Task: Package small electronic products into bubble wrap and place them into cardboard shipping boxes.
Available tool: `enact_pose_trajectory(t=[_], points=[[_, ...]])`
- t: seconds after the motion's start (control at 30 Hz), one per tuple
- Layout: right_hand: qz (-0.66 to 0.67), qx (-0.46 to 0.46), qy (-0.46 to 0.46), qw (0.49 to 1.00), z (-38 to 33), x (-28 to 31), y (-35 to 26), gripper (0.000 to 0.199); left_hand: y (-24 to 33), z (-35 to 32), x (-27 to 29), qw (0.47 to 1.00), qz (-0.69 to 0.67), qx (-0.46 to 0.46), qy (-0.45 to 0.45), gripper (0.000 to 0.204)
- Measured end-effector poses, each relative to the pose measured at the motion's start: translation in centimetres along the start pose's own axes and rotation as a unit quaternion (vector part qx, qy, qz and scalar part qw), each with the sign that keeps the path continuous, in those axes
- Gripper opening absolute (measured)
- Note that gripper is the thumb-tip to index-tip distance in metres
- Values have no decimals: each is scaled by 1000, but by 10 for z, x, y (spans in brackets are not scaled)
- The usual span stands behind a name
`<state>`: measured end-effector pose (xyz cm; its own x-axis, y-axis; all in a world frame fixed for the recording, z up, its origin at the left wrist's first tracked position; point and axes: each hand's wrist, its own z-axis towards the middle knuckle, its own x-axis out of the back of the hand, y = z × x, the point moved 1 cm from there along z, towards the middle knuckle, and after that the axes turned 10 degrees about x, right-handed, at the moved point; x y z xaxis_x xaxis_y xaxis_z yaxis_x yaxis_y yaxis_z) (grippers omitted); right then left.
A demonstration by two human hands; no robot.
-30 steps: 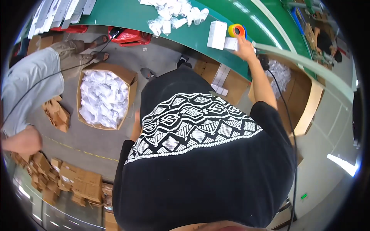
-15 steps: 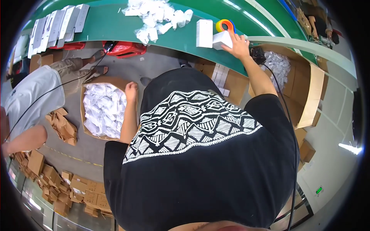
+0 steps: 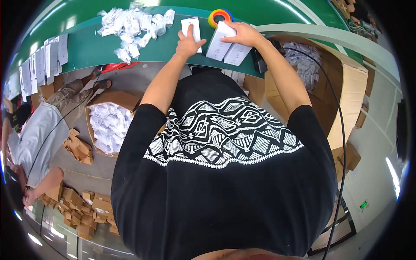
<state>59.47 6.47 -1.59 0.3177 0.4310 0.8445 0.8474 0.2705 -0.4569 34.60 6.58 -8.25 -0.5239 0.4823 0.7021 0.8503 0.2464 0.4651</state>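
On the green work table, my left hand (image 3: 188, 45) reaches over a slim white box (image 3: 193, 27), fingers spread across its face. To the right, my right hand (image 3: 246, 34) grips the top of an upright white box (image 3: 219, 43), its thumb along the near face. A second white box (image 3: 237, 54) stands close against that one, below my right palm. A yellow and blue roll of tape (image 3: 215, 17) lies just behind the gripped box. The far fingertips of my right hand are hidden behind the boxes.
Bagged white parts (image 3: 130, 26) lie heaped on the table, with flat white boxes (image 3: 45, 60) lined up farther left. Open cartons of bagged parts stand left (image 3: 108, 125) and right (image 3: 342, 104). A black cable (image 3: 340, 112) hangs by my right arm. Another person (image 3: 39, 134) is at left.
My left hand has risen from beside the left carton onto the slim white box. My right hand has shifted its hold, and two boxes now show side by side under it. The view has shifted.
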Motion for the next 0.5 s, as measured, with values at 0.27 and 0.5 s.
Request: enact_pose_trajectory(t=[0.27,0.5], points=[[95,65,-165,980,43,-36,-70,91,-90,-19,24,998,-50,-28,-37,86],[-46,120,92,987,100,-56,-60,67,-110,-21,34,994,-90,-52,28,86]])
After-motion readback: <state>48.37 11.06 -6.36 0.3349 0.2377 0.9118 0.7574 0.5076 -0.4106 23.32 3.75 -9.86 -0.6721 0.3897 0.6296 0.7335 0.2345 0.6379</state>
